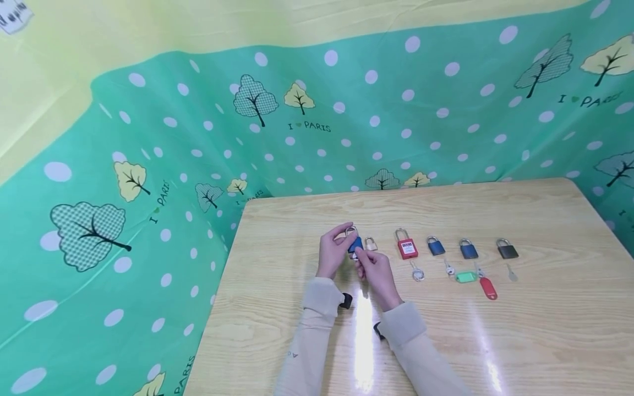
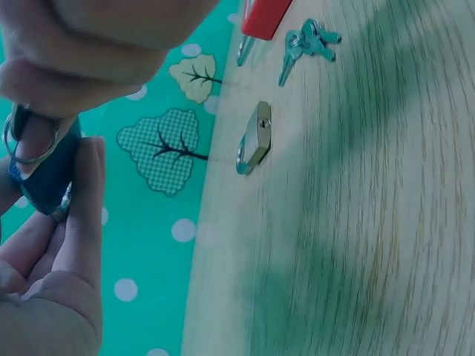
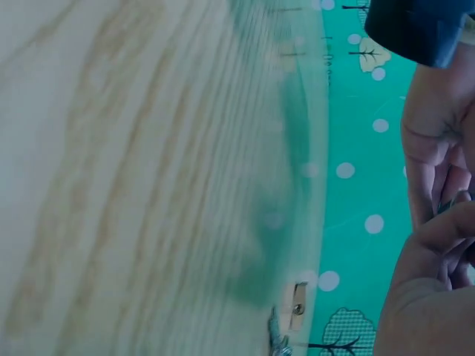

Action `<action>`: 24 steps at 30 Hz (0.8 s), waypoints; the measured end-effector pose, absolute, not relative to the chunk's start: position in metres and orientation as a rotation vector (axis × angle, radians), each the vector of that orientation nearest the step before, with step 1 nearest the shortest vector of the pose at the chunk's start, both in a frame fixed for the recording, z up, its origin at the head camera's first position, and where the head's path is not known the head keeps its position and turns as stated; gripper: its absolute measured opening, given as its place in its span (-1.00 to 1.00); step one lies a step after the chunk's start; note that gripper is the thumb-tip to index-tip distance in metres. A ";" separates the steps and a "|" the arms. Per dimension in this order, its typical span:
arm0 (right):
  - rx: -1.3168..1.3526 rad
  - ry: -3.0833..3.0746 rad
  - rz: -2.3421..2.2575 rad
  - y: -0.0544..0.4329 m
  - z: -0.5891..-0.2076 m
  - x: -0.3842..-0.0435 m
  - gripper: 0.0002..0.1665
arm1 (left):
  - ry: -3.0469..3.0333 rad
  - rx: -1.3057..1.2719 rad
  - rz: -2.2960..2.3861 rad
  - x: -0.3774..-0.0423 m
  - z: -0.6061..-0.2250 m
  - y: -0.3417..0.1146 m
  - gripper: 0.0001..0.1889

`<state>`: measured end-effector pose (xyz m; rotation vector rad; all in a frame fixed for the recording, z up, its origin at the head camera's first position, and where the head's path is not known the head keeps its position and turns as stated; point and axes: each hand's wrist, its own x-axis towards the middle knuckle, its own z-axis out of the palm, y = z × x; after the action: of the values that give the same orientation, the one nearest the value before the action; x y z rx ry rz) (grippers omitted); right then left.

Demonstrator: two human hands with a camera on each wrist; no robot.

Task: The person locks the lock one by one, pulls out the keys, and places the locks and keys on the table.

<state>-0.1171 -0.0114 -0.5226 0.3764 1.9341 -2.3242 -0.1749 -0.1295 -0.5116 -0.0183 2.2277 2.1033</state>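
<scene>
A blue padlock (image 1: 355,245) is raised above the table, its silver shackle pointing up. My left hand (image 1: 333,252) holds it by the body and shackle, between thumb and fingers. At the padlock's lower end my right hand (image 1: 375,269) pinches a key, which is mostly hidden by the fingers. In the left wrist view a metal key ring (image 2: 31,159) hangs against a fingertip of the right hand. Just right of the hands, a small brass padlock (image 1: 370,243) lies on the table.
On the wooden table (image 1: 257,330), a red padlock (image 1: 408,248), two blue padlocks (image 1: 436,246) and a black padlock (image 1: 507,249) lie in a row at the right. Keys are below them, with a green tag (image 1: 465,277) and a red tag (image 1: 487,288). A patterned curtain (image 1: 208,137) surrounds the table.
</scene>
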 end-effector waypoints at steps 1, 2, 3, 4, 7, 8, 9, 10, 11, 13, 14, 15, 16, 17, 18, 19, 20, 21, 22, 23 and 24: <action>0.370 1.943 -2.334 -0.012 -0.522 -0.117 -0.51 | 2.233 -0.021 2.117 -0.175 -0.512 -0.129 -0.64; 0.365 1.947 -2.346 -0.013 -0.521 -0.117 -0.52 | 2.233 -0.024 2.134 -0.175 -0.511 -0.128 -0.64; 0.363 1.951 -2.354 -0.013 -0.520 -0.117 -0.52 | 2.235 -0.024 2.149 -0.175 -0.511 -0.127 -0.64; 0.361 1.955 -2.358 -0.013 -0.520 -0.117 -0.51 | 2.238 -0.022 2.163 -0.175 -0.511 -0.126 -0.64; 0.370 1.965 -2.365 -0.014 -0.519 -0.117 -0.51 | 2.252 -0.005 2.172 -0.177 -0.509 -0.124 -0.66; 0.372 1.973 -2.362 -0.014 -0.518 -0.116 -0.52 | 2.258 0.010 2.167 -0.178 -0.508 -0.124 -0.67; 0.369 1.983 -2.358 -0.014 -0.518 -0.117 -0.53 | 2.263 0.030 2.161 -0.179 -0.507 -0.124 -0.68; 0.360 1.996 -2.354 -0.015 -0.518 -0.117 -0.54 | 2.277 0.049 2.147 -0.181 -0.505 -0.124 -0.69; 0.353 2.007 -2.347 -0.015 -0.518 -0.117 -0.55 | 2.292 0.067 2.133 -0.182 -0.504 -0.125 -0.71; 0.333 2.041 -2.330 -0.016 -0.517 -0.117 -0.57 | 2.330 0.108 2.093 -0.186 -0.500 -0.128 -0.74; 0.320 2.062 -2.316 -0.017 -0.517 -0.117 -0.57 | 2.351 0.131 2.068 -0.187 -0.498 -0.130 -0.76; 0.311 2.083 -2.306 -0.018 -0.516 -0.117 -0.58 | 2.375 0.151 2.036 -0.189 -0.496 -0.131 -0.76; 0.302 2.105 -2.294 -0.019 -0.515 -0.116 -0.59 | 2.405 0.167 1.995 -0.190 -0.493 -0.132 -0.78; 0.294 2.122 -2.285 -0.020 -0.513 -0.116 -0.60 | 2.434 0.185 1.954 -0.191 -0.490 -0.133 -0.79; 0.279 2.145 -2.273 -0.021 -0.512 -0.116 -0.59 | 2.461 0.202 1.913 -0.192 -0.488 -0.134 -0.79; 0.268 2.164 -2.263 -0.022 -0.510 -0.116 -0.60 | 2.487 0.218 1.874 -0.193 -0.486 -0.135 -0.80; 0.254 2.184 -2.254 -0.023 -0.509 -0.115 -0.59 | 2.510 0.231 1.840 -0.194 -0.484 -0.135 -0.79; 0.244 2.201 -2.250 -0.024 -0.508 -0.115 -0.60 | 2.531 0.243 1.810 -0.195 -0.482 -0.136 -0.79; 0.234 2.214 -2.243 -0.026 -0.506 -0.115 -0.60 | 2.549 0.252 1.788 -0.195 -0.481 -0.137 -0.80; 0.223 2.224 -2.238 -0.028 -0.505 -0.115 -0.60 | 2.564 0.256 1.770 -0.196 -0.480 -0.139 -0.79; 0.217 2.238 -2.228 -0.029 -0.504 -0.115 -0.61 | 2.569 0.259 1.758 -0.196 -0.479 -0.140 -0.80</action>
<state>-0.1147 -0.0291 -0.5041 0.2172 2.2380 -2.2278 -0.1958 -0.1401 -0.4787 0.2589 2.5691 1.7581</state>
